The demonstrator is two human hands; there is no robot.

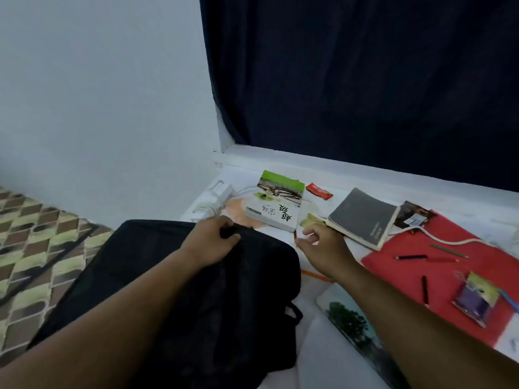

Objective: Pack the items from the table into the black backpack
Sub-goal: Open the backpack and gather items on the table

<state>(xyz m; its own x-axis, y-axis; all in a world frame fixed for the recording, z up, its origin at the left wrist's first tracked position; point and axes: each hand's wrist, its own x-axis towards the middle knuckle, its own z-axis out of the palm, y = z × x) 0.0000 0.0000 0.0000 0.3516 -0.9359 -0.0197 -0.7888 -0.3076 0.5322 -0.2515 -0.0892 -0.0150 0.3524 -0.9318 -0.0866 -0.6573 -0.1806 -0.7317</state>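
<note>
The black backpack lies flat on the left of the white table. My left hand grips the bag's top edge at its far end. Just right of the bag, my right hand hovers over the table with thumb and fingers curled, pinching a thin orange pencil whose tip shows beside the thumb. A green-and-white book lies beyond both hands. A grey notebook lies to the right of my right hand.
A white charger with its cable and a red snack wrapper lie at the back. A red folder on the right carries several pencils, a white cord and a purple pouch. A picture card lies near me. A patterned mat lies left.
</note>
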